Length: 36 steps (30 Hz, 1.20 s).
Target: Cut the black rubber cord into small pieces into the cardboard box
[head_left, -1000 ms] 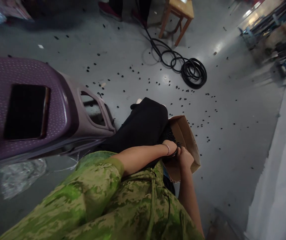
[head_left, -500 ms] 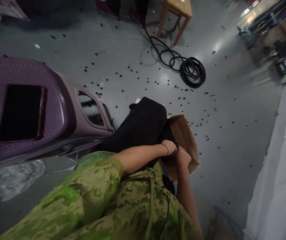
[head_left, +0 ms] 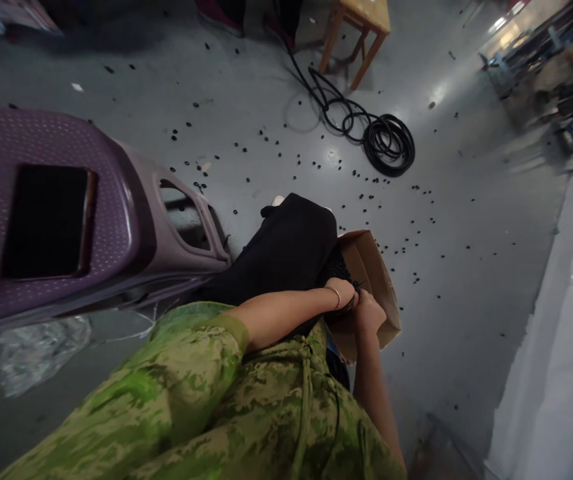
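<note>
Both hands are working close together over an open cardboard box (head_left: 366, 260), which is sitting just right of the wearer's black-trousered leg (head_left: 291, 247). The left hand (head_left: 340, 291), a bracelet (head_left: 337, 298) circling its wrist, is closing its fingers on a small black piece (head_left: 357, 287); the right hand (head_left: 369, 313) is meeting it there, fingers curling onto the same piece. Its exact shape is staying too small to tell. Piece and hands are hovering at the box mouth, where a dark mass of black parts (head_left: 337, 267) is showing beside the leg.

Left side: a purple plastic stool (head_left: 116, 267) is standing near the leg, a dark-screened smartphone (head_left: 49, 221) lying flat on its dotted seat. Crumpled clear plastic (head_left: 41, 353) is lying below.

Floor ahead: small black rings (head_left: 361, 197) are lying scattered widely. A coiled black hose (head_left: 390, 150) is trailing toward another person's dark red shoes (head_left: 221, 19), a wooden stool (head_left: 361, 17) standing nearby. White sheeting (head_left: 566, 333) is running along the right edge.
</note>
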{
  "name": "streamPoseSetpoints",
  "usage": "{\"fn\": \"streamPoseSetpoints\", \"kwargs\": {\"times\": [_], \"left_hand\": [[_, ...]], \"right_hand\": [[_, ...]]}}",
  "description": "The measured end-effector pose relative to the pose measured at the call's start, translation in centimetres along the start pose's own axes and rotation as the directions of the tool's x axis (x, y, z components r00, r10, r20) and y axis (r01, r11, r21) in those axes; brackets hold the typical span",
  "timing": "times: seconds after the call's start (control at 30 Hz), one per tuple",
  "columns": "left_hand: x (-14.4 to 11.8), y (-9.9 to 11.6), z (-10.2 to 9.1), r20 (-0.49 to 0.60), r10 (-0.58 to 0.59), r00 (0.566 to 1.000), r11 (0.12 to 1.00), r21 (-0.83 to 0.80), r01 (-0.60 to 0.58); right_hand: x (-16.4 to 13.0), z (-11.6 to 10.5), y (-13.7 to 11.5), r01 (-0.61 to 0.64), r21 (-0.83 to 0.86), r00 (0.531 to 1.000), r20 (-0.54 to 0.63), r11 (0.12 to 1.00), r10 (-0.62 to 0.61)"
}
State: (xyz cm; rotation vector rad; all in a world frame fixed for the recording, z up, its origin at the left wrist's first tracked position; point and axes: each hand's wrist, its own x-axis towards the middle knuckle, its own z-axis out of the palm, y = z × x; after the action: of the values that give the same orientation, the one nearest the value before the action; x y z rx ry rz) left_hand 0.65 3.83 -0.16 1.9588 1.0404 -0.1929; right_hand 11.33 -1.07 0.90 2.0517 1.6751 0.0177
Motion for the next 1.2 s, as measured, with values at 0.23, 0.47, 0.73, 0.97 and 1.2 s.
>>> {"fn": "streamPoseSetpoints", "kwargs": {"times": [0.23,0.47,0.73,0.97,1.2], "left_hand": [[0.2,0.0,0.3,0.027,0.046,0.999,0.997,0.065,-0.047],[0.4,-0.2,0.6,0.001,0.008,1.000,1.000,0.028,-0.008],[-0.2,-0.1,0.4,-0.089,0.009,0.996,0.999,-0.041,-0.013],[-0.7,0.0,0.2,-0.091,0.123,0.988,0.992,0.028,-0.121],[-0.9,0.0,0.3,-0.095,0.155,0.983,0.987,0.057,-0.150]], "right_hand": [[0.0,0.3,0.1,0.028,-0.043,1.000,-0.004,0.999,-0.028],[0.2,1.1,-0.2,-0.064,0.080,0.998,0.021,0.995,0.062],[1.0,4.1,3.5,0.068,0.730,0.995,-0.098,0.681,0.005],[0.2,4.0,5.0,0.095,0.870,0.995,-0.102,0.483,-0.011],[0.5,4.6,6.1,0.062,0.833,0.985,-0.142,0.550,0.103]]}}
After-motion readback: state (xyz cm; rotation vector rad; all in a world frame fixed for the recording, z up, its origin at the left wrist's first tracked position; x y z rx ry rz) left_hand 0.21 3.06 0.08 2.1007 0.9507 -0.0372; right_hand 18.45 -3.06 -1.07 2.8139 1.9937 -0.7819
